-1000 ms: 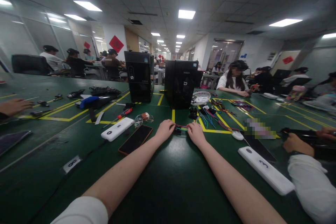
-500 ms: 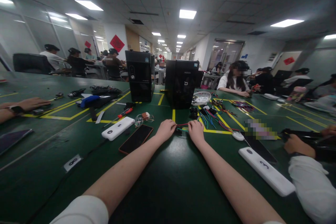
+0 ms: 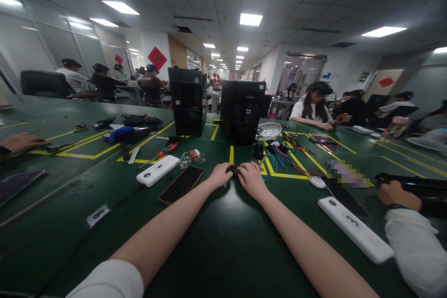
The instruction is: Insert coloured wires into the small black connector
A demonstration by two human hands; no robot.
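Note:
A small black part (image 3: 234, 170) lies between my two hands at the middle of the table; its exact kind is too small to make out. My left hand (image 3: 220, 175) has its fingers closed on the part's left side. From the other side, my right hand (image 3: 250, 179) grips it with bent fingers that hide much of it. A bit of thin green wire (image 3: 267, 179) shows just beyond the right hand. Further right lies a bundle of coloured wires (image 3: 279, 156) beside some black pieces (image 3: 258, 151).
Two black computer towers (image 3: 187, 102) stand ahead. To the left are a phone (image 3: 181, 185), a white power bank (image 3: 158, 171), glasses (image 3: 190, 159) and a red screwdriver (image 3: 166, 150). At right are a white basket (image 3: 268, 130), another power bank (image 3: 354, 228) and a co-worker's hand (image 3: 400, 195).
The red and green wires stretched between my hands are no longer visible there. My right hand has shifted left, close to my left hand, and its fingers now touch the black part.

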